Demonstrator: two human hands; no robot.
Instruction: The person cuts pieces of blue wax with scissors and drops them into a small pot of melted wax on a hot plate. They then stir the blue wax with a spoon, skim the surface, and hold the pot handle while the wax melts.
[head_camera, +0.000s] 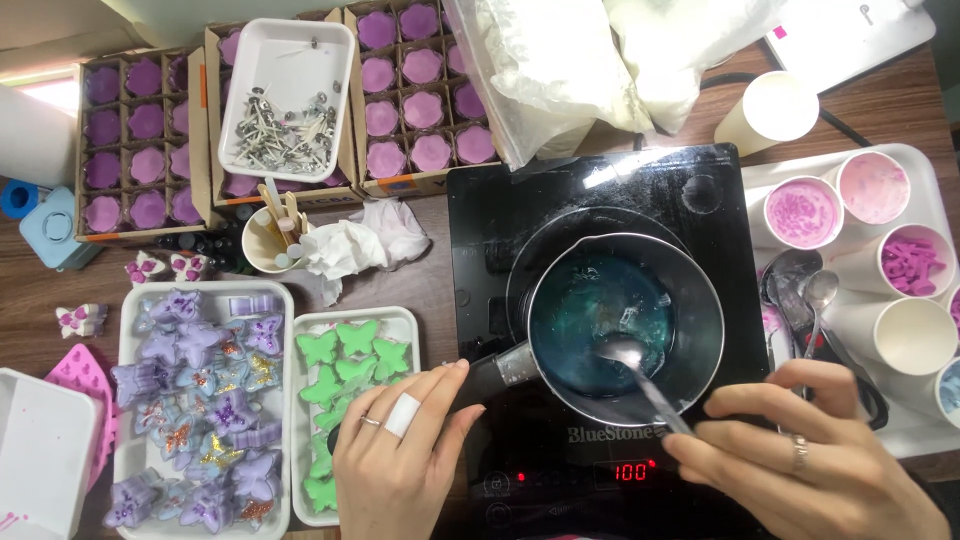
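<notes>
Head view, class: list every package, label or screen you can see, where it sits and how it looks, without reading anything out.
Cooktop display: front edge of the black hob, between the left hand and right hand; small red glowing digits.
Hob label: below the pan; grey lettering on black.
Plastic bags: top centre; clear, filled with white flakes.
Cardboard boxes: top left; brown, divided, holding purple flower shapes.

Both hands bare, no gloves, no sleeves in view. Left hand had a white bandage wrapped round the middle finger and a thin silver ring on the next finger. Right hand wore one ring, metal band, slightly wider. Nails short, unpainted as far as could be seen. Wrists cut off by the frame edge.
</notes>
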